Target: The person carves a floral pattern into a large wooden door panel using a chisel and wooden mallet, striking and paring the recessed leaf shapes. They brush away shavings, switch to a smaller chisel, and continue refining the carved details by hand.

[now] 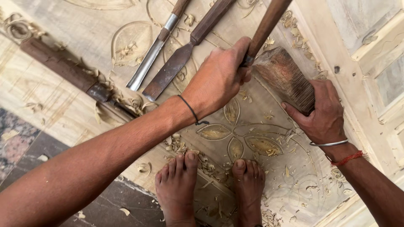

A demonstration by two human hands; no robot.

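Over the carved panel (269, 138), my left fingers (235, 54) clamp 1 chisel (265, 27), right fingers (313, 107) gripping the mallet (284, 77); I'd strike squarely.

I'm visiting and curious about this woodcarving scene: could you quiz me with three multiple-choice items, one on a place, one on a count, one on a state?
1. Where is the wooden mallet?
A. in the right hand
B. on the floor
C. under a foot

2. How many spare chisels lie side by side above the left hand?
A. none
B. two
C. five

3. What is the state of the carved flower?
A. painted red
B. covered by cloth
C. bare, strewn with shavings

Answers: 1 A, its fingers wrap the mallet head. 2 B, a gouge and a flat chisel lie together. 3 C, pale chips lie on the petals.
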